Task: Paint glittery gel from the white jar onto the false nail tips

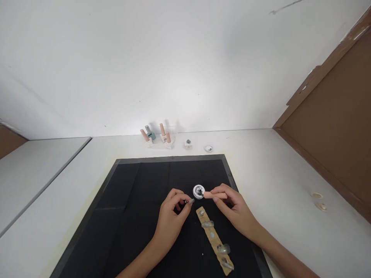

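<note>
My left hand (173,211) pinches a small clear false nail (191,200) between thumb and fingertips, just left of and below a little round white pot (195,196). Silvery, dark flake-like material shows inside the pot. In my right hand (232,200) is a nail polish brush (215,195), gripped by its peach cap with the bristle end pointing left over the pot. Whether the bristles touch the contents I cannot tell. Below the hands, a tan wavy-edged strip (215,242) lies slanted, carrying several clear false nails (223,249).
A black mat (139,224) with grey taped edges covers the white table (290,185). Behind it stand peach-capped polish bottles (168,139), a teal bottle (151,135), a small clear jar (188,144) and a round lid (208,148). Two beige oval pieces (321,206) lie at right.
</note>
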A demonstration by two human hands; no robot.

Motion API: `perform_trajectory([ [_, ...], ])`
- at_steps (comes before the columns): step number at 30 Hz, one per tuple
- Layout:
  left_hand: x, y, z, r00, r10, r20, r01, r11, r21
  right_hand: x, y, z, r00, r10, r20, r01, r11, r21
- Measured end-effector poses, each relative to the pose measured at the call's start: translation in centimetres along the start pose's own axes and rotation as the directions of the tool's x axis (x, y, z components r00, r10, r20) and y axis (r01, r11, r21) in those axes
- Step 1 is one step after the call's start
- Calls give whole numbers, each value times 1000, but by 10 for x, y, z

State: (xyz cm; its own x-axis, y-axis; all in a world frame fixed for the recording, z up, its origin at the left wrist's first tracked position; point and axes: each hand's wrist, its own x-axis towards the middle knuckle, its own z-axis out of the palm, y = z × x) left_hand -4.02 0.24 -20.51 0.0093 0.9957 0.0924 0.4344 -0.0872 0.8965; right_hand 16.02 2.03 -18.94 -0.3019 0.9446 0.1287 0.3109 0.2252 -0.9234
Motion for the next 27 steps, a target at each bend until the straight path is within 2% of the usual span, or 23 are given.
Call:
perform_trajectory([
  [9,1,1,1,1000,-12,12,12,1000,1,0,4,0,999,-15,-38,16,1000,9],
  [27,2,2,1,1000,-6,-2,6,1000,9,1,3,-1,1000,-1,10,1,1000,-9],
])
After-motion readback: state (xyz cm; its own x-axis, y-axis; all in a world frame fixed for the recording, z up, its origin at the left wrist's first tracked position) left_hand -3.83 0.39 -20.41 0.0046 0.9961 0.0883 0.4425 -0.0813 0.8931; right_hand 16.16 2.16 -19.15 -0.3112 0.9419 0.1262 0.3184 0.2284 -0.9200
